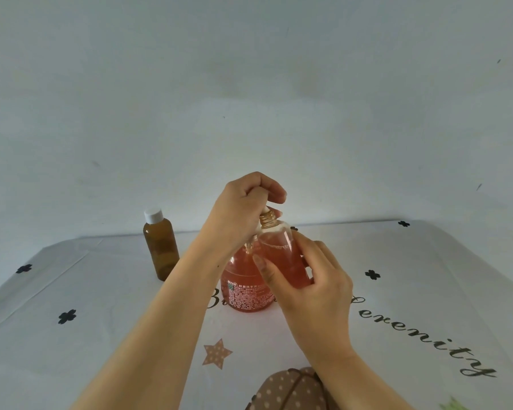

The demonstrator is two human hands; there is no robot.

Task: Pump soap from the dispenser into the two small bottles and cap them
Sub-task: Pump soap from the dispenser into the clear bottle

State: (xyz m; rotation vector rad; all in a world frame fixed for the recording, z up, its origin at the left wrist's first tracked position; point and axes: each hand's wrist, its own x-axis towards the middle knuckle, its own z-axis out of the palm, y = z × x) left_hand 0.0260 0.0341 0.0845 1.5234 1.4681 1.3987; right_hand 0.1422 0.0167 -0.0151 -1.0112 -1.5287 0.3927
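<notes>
Soap transfer, second bottle under way: from my remote seat I see the left hand curled down over the pump head of the pink soap dispenser, which stands mid-table on the printed tablecloth. Only a sliver of white shows beneath the fingers.

The right hand grips a small bottle round its body and holds it tilted in the air, touching the dispenser's front. Its open threaded neck is tucked just under the left hand's fingers. A faint line across its shoulder suggests soap standing high inside, though the pink dispenser behind it makes that hard for me to confirm.

The other small bottle, amber, stands upright well to the left with its white cap on. I cannot read its fill level.

My judgement is that one bottle is finished and the task is past halfway. What is left is to finish pumping into the held bottle and cap it. I see no loose cap.
</notes>
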